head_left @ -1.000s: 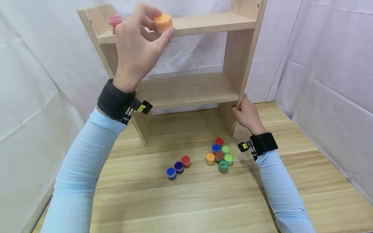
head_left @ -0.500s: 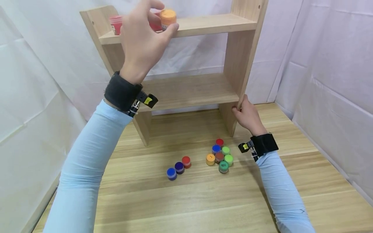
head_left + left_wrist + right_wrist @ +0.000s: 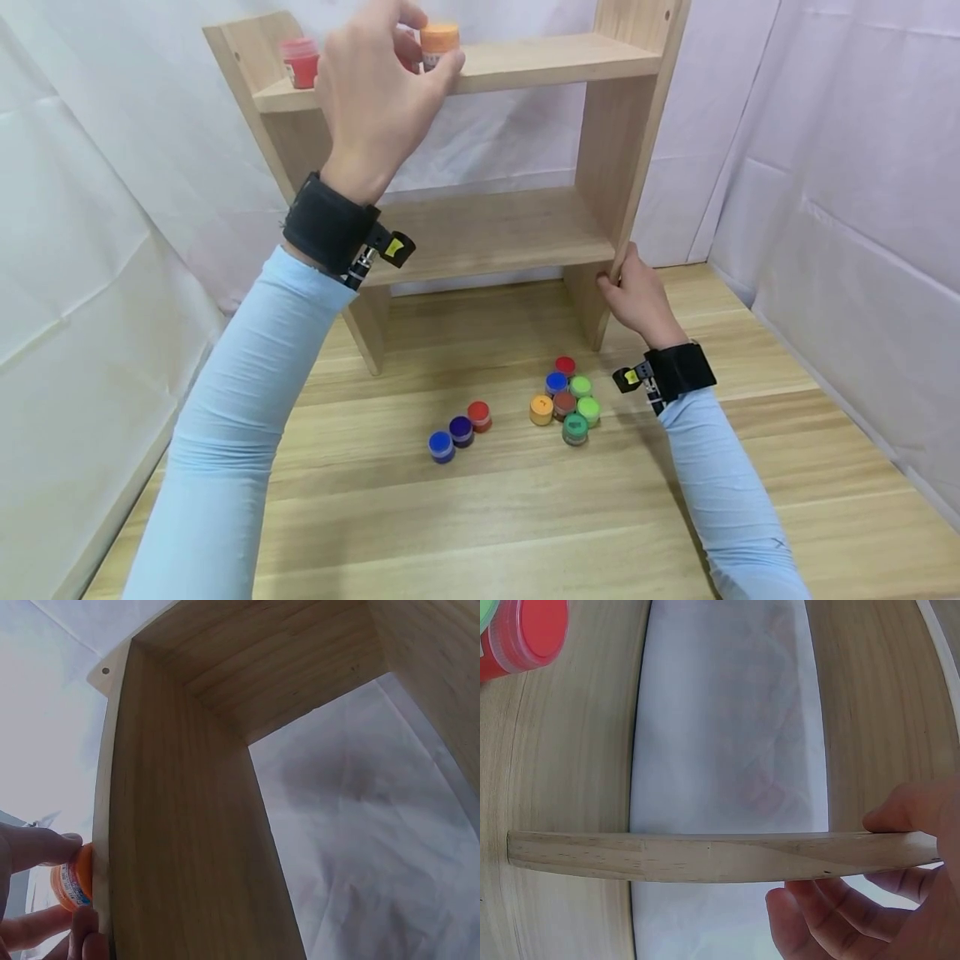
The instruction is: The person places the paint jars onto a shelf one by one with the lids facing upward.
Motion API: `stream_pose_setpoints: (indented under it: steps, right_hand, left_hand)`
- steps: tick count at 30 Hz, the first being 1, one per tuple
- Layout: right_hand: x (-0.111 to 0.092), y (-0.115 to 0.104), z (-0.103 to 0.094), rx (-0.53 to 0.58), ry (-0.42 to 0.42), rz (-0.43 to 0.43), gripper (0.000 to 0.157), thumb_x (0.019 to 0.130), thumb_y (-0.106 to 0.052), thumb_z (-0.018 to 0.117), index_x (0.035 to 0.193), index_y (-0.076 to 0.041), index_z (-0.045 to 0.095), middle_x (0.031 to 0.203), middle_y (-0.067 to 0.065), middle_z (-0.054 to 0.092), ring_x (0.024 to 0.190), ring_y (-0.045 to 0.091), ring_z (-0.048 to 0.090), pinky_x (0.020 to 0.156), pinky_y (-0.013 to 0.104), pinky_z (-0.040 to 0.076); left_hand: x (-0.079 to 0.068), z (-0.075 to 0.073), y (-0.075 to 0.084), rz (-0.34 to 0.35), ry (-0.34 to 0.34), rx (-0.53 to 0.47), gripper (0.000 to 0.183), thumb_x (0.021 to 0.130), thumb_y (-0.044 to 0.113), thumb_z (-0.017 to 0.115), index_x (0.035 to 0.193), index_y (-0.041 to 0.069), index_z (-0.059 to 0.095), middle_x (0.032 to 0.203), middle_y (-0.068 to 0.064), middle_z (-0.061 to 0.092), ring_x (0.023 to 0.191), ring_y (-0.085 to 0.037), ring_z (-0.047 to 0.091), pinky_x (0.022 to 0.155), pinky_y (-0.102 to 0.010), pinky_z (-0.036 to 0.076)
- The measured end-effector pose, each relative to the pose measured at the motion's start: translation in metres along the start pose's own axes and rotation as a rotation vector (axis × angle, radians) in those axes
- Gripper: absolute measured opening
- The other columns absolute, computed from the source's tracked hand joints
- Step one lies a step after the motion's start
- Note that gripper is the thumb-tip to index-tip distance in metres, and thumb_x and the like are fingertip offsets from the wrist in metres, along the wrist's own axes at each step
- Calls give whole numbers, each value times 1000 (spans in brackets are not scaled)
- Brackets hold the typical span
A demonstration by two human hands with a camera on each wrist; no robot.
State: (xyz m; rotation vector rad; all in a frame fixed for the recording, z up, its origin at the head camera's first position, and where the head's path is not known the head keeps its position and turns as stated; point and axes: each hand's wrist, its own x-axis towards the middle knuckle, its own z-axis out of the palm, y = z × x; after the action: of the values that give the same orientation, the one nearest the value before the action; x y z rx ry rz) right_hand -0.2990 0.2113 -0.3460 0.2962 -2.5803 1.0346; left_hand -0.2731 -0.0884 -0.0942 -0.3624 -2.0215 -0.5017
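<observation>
My left hand (image 3: 382, 100) pinches a small orange-lidded paint jar (image 3: 440, 43) between fingers and thumb at the front of the top shelf (image 3: 555, 60). In the left wrist view that orange jar (image 3: 73, 879) is right at the board's edge. A red paint jar (image 3: 301, 64) stands on the same shelf, left of the hand. My right hand (image 3: 641, 298) grips the right side panel (image 3: 619, 200) of the wooden rack low down. The right wrist view has its thumb on one face of the panel (image 3: 705, 857) and the fingers on the other.
In front of the rack, a row holds a blue jar (image 3: 442, 447), a dark purple jar (image 3: 461, 431) and a red jar (image 3: 479, 416). Several more jars, among them a brown one (image 3: 564, 405), cluster to the right on the wooden table (image 3: 480, 525). White cloth (image 3: 840, 167) hangs around.
The left hand has carried the orange jar a little to the right and in over the top shelf, turning it more upright. The right hand keeps its place on the panel.
</observation>
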Motion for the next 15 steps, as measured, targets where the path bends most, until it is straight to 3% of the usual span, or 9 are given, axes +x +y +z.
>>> stream_pose_setpoints:
  steps: [6,15]
  right_hand:
    - [-2,0,4,8,-11,-3,63,96,-17,49,149,-1,18,138,26,41,110,41,52,73,52,48]
    - [-1,1,5,9,-6,-6,63,95,-17,49,148,0,18,137,27,41,110,42,52,71,53,48]
  left_hand:
    - [-2,2,-2,-13,-8,29,48,86,51,53,113,15,70,80,-3,62,82,-14,55,62,-24,32]
    - [4,4,-4,-30,-66,149,58,86,63,47,124,23,66,88,0,64,83,-15,56,58,-23,28]
